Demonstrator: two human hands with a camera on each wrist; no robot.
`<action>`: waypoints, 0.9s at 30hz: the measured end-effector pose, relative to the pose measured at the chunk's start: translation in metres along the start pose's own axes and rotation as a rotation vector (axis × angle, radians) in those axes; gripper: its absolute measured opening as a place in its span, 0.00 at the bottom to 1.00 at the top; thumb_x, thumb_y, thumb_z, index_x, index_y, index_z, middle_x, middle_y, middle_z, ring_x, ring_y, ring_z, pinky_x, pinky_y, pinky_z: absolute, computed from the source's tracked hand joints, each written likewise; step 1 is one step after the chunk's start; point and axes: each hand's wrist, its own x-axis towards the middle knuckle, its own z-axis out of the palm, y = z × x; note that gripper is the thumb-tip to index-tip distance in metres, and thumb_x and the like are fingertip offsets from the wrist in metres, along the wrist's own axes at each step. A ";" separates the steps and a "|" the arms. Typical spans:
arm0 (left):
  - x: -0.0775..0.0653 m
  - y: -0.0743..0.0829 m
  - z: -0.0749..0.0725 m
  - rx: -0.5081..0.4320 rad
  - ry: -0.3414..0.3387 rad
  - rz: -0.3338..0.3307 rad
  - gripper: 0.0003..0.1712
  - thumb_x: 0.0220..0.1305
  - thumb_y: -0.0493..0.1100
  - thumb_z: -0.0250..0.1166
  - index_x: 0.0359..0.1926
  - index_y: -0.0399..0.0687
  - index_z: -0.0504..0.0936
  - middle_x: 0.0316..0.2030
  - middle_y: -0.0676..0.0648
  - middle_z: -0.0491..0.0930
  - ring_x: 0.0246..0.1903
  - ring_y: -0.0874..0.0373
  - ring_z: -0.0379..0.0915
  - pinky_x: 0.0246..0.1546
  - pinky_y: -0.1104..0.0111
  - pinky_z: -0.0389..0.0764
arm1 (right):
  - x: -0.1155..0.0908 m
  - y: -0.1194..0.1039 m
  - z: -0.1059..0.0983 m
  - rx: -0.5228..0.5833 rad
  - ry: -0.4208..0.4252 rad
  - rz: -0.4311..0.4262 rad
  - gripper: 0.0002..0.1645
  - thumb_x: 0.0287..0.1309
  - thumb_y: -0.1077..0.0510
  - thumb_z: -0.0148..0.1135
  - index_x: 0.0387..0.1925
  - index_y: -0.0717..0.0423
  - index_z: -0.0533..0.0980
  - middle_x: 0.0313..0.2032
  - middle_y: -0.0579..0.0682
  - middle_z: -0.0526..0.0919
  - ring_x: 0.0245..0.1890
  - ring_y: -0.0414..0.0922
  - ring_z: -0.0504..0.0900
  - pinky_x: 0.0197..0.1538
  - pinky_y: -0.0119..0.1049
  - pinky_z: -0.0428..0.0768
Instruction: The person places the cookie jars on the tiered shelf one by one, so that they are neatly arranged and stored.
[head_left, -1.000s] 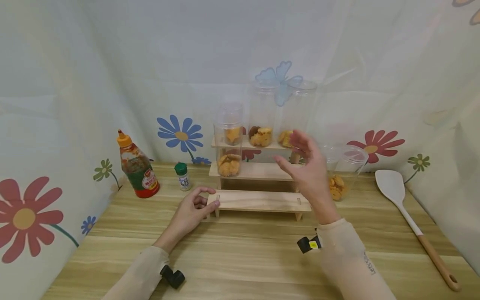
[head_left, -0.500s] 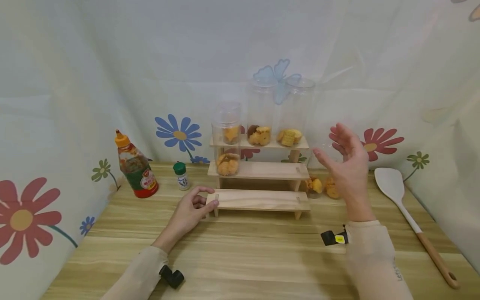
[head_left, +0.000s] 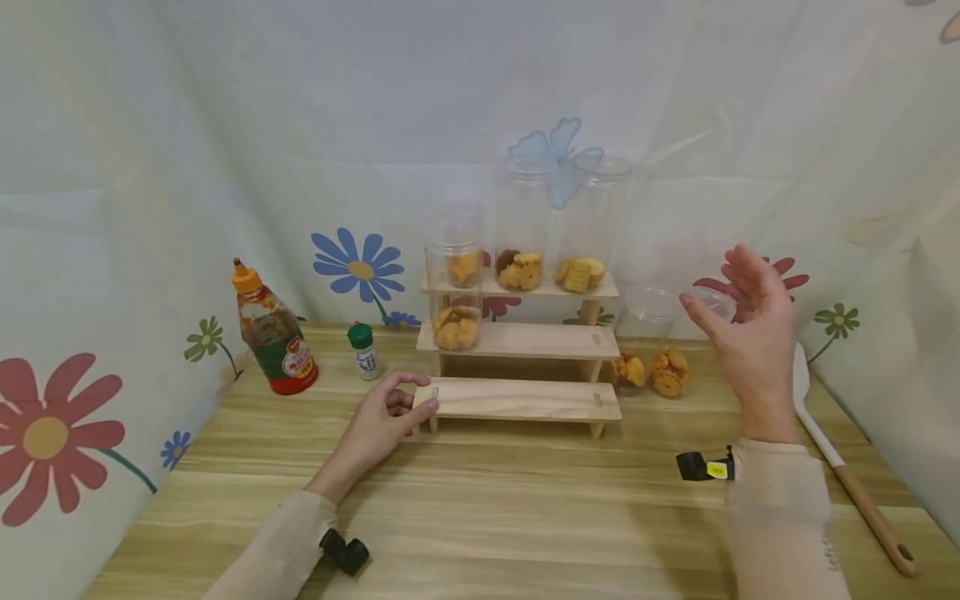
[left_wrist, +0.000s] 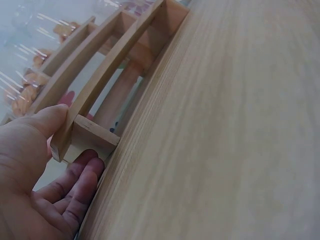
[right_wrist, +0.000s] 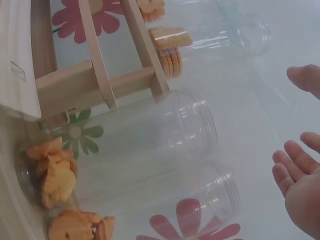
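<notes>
My left hand point(head_left: 386, 414) holds the left end of the bottom step of a three-tier wooden shelf point(head_left: 517, 400). In the left wrist view its thumb lies on the board and the other fingers point(left_wrist: 85, 180) curl below, beside the short leg. My right hand point(head_left: 757, 346) is in the air with fingers spread and nothing in it, nearest a clear jar of cookies point(head_left: 670, 372) on the table. Another such jar point(head_left: 630, 369) stands just left of that one. A jar point(head_left: 456, 327) stands on the middle step, and several more, including a jar point(head_left: 581, 273), stand on the top one.
Left of the shelf are a red sauce bottle point(head_left: 288, 358) with an orange cap and a small green-capped shaker point(head_left: 363, 354). A white spatula with a wooden handle point(head_left: 862, 508) lies along the right side of the table point(head_left: 480, 517). A flowered cloth point(head_left: 375, 100) hangs behind.
My right hand has moved right, from in front of the top step's right jar to beside the two jars on the table. The left hand has stayed on the shelf.
</notes>
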 end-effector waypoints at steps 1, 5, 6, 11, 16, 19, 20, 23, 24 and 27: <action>0.000 0.000 0.000 0.001 -0.003 0.001 0.24 0.75 0.53 0.77 0.66 0.55 0.81 0.34 0.44 0.87 0.29 0.55 0.77 0.28 0.69 0.77 | 0.000 0.001 -0.002 -0.003 0.003 0.005 0.48 0.67 0.61 0.80 0.82 0.44 0.69 0.76 0.48 0.76 0.74 0.46 0.75 0.80 0.38 0.70; 0.001 -0.001 0.001 -0.002 0.001 -0.002 0.23 0.75 0.53 0.77 0.64 0.58 0.81 0.34 0.45 0.87 0.29 0.54 0.77 0.27 0.69 0.76 | 0.001 0.004 -0.006 -0.006 0.008 0.016 0.48 0.67 0.60 0.81 0.83 0.44 0.69 0.77 0.47 0.76 0.76 0.47 0.74 0.80 0.37 0.69; 0.001 -0.001 0.001 -0.001 0.000 0.001 0.23 0.75 0.53 0.77 0.65 0.57 0.81 0.34 0.45 0.87 0.30 0.54 0.77 0.28 0.69 0.76 | 0.002 0.004 -0.006 -0.014 0.008 0.021 0.48 0.67 0.60 0.81 0.83 0.44 0.69 0.77 0.47 0.76 0.76 0.46 0.74 0.80 0.36 0.69; 0.001 -0.001 0.001 -0.001 0.002 0.000 0.23 0.75 0.53 0.77 0.65 0.58 0.81 0.34 0.45 0.87 0.29 0.54 0.77 0.28 0.69 0.76 | 0.002 0.005 -0.008 -0.024 0.012 0.041 0.49 0.67 0.59 0.80 0.83 0.44 0.68 0.78 0.48 0.75 0.77 0.46 0.74 0.80 0.38 0.69; 0.002 -0.001 0.001 -0.007 -0.001 -0.007 0.24 0.75 0.54 0.77 0.65 0.58 0.81 0.34 0.45 0.87 0.30 0.54 0.77 0.28 0.68 0.77 | 0.003 0.008 -0.009 -0.037 0.011 0.054 0.49 0.67 0.59 0.81 0.84 0.44 0.68 0.78 0.49 0.75 0.77 0.47 0.74 0.80 0.39 0.68; 0.002 0.000 0.000 -0.012 -0.001 -0.003 0.24 0.75 0.53 0.77 0.65 0.57 0.81 0.34 0.45 0.86 0.30 0.53 0.77 0.28 0.68 0.78 | 0.005 0.011 -0.011 -0.031 0.010 0.057 0.50 0.67 0.59 0.81 0.84 0.44 0.67 0.78 0.50 0.75 0.78 0.48 0.73 0.81 0.38 0.68; 0.002 0.000 0.000 -0.013 -0.002 -0.001 0.24 0.75 0.53 0.77 0.65 0.57 0.81 0.34 0.44 0.86 0.30 0.53 0.77 0.28 0.68 0.78 | 0.005 0.013 -0.012 -0.029 0.008 0.060 0.50 0.67 0.59 0.81 0.84 0.45 0.67 0.78 0.50 0.75 0.78 0.48 0.73 0.81 0.38 0.68; 0.002 0.001 0.000 -0.010 -0.003 0.000 0.23 0.75 0.53 0.77 0.64 0.58 0.81 0.34 0.45 0.86 0.30 0.53 0.77 0.28 0.68 0.77 | 0.007 0.020 -0.016 -0.050 -0.004 0.094 0.52 0.67 0.57 0.81 0.85 0.45 0.65 0.80 0.51 0.73 0.80 0.49 0.71 0.82 0.39 0.67; 0.002 0.000 0.000 -0.009 -0.003 0.001 0.23 0.75 0.53 0.77 0.64 0.58 0.81 0.34 0.45 0.86 0.30 0.53 0.77 0.29 0.68 0.77 | 0.007 0.024 -0.018 -0.067 -0.014 0.113 0.52 0.68 0.56 0.81 0.86 0.45 0.64 0.81 0.52 0.71 0.81 0.49 0.70 0.82 0.40 0.66; 0.002 -0.001 0.000 -0.010 -0.001 0.002 0.23 0.74 0.53 0.77 0.64 0.58 0.81 0.34 0.45 0.86 0.30 0.54 0.77 0.28 0.69 0.77 | 0.009 0.036 -0.021 -0.102 -0.067 0.163 0.56 0.69 0.53 0.80 0.88 0.45 0.59 0.84 0.53 0.66 0.83 0.53 0.66 0.83 0.43 0.65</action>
